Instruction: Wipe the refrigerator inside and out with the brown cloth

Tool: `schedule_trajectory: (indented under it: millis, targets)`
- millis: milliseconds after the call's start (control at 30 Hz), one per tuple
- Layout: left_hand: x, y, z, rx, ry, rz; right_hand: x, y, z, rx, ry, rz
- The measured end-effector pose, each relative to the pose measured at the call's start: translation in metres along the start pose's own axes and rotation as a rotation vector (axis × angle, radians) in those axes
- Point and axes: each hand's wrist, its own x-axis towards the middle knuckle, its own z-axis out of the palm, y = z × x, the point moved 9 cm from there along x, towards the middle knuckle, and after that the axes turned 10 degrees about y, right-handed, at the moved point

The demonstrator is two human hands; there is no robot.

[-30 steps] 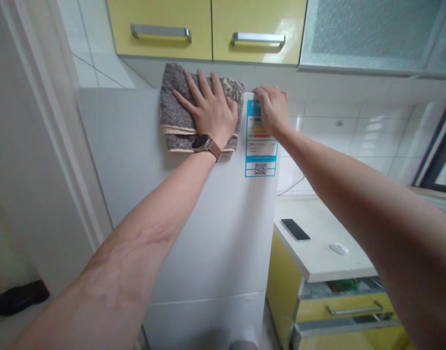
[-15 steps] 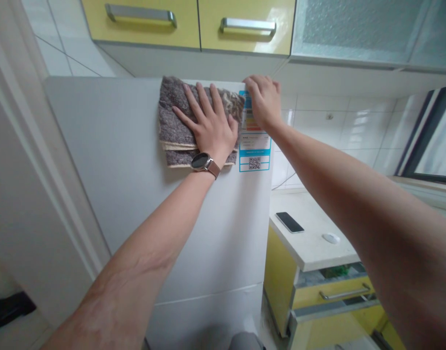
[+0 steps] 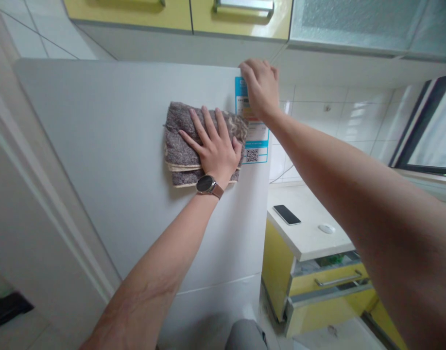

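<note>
My left hand (image 3: 214, 146) lies flat, fingers spread, on a folded grey-brown cloth (image 3: 182, 146) pressed against the white fridge door (image 3: 110, 160). A watch sits on that wrist. My right hand (image 3: 259, 87) curls its fingers over the top right corner of the fridge door, covering part of a blue energy label (image 3: 254, 141) stuck there.
Yellow wall cabinets (image 3: 153, 12) hang just above the fridge. To the right a white counter (image 3: 306, 240) carries a black phone (image 3: 286, 214) and a small white object (image 3: 327, 228). Below it a yellow drawer (image 3: 328, 296) stands pulled out. A window (image 3: 432, 141) is far right.
My left hand has slid the cloth down the fridge door from the top edge. My right hand has kept its hold on the top corner.
</note>
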Motion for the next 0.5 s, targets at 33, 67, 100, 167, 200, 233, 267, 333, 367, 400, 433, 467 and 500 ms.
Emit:
schedule_trajectory:
  millis: [33, 67, 100, 167, 200, 233, 267, 333, 367, 400, 433, 467, 500]
  targets:
    - [-0.006, 0.000, 0.001, -0.003, -0.002, -0.003, 0.000, 0.000, 0.000, 0.001, 0.001, 0.000]
    - [-0.011, -0.001, 0.002, -0.009, -0.006, -0.007, 0.000, 0.000, 0.000, 0.003, 0.003, -0.001]
    - [-0.016, -0.001, 0.003, -0.016, -0.011, -0.012, 0.000, 0.000, 0.000, 0.006, 0.006, -0.002]
    - [-0.026, -0.002, 0.005, -0.027, -0.029, -0.021, 0.000, 0.001, 0.000, 0.011, 0.013, -0.005]
    - [-0.030, -0.002, 0.006, -0.028, -0.038, -0.022, 0.000, 0.001, 0.000, 0.011, 0.018, -0.007]
    - [-0.034, -0.002, 0.008, -0.026, -0.046, -0.021, 0.000, 0.002, 0.000, 0.011, 0.020, -0.006]
    - [-0.039, -0.002, 0.009, -0.021, -0.055, -0.019, 0.000, 0.002, 0.000, 0.012, 0.020, -0.006]
    - [-0.047, -0.003, 0.011, -0.010, -0.071, -0.013, 0.000, 0.002, -0.001, 0.011, 0.022, -0.007]
    - [-0.052, -0.003, 0.012, -0.005, -0.079, -0.012, 0.000, 0.001, -0.001, 0.009, 0.024, -0.009]
    - [-0.057, -0.004, 0.013, -0.001, -0.086, -0.010, -0.001, 0.001, -0.001, 0.006, 0.022, -0.011]
    - [-0.062, -0.005, 0.015, 0.002, -0.092, -0.008, -0.001, 0.000, -0.001, 0.002, 0.019, -0.014]
    - [-0.067, -0.006, 0.016, 0.003, -0.097, -0.005, -0.001, 0.000, -0.002, -0.002, 0.017, -0.015]
    - [-0.072, -0.006, 0.017, 0.003, -0.101, -0.002, -0.001, -0.001, -0.002, -0.005, 0.014, -0.015]
